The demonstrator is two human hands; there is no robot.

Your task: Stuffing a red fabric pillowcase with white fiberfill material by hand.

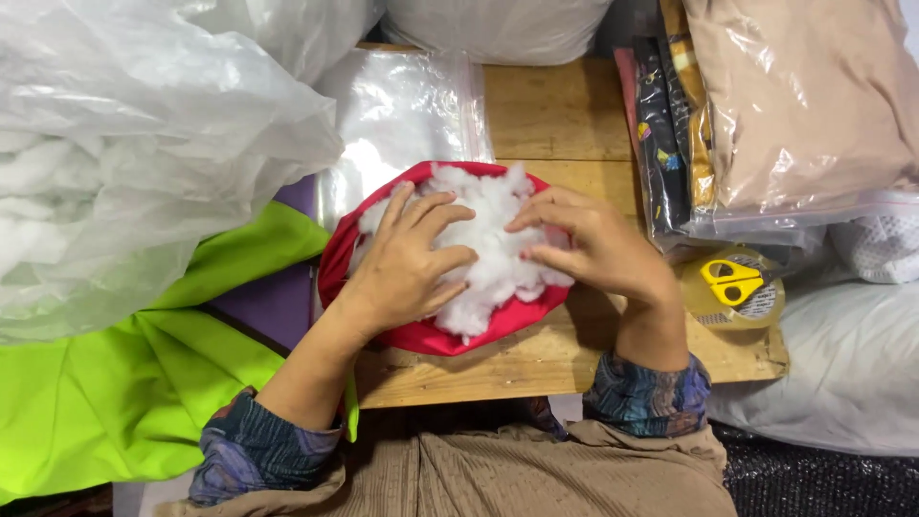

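You have one view only, from the camera on your head. It looks almost straight down and slightly forward over your lap onto the wooden worktop, from close range. Your forearms enter from the bottom edge, and your left hand and right hand sit near the centre of the frame. The far edge of the worktop lies at the top of the picture. No second view overlaps it.

Both forearms reach forward, sleeves pushed up near the elbows. The left hand lies palm down, fingers spread. The right hand curls inward, fingertips pointing left.
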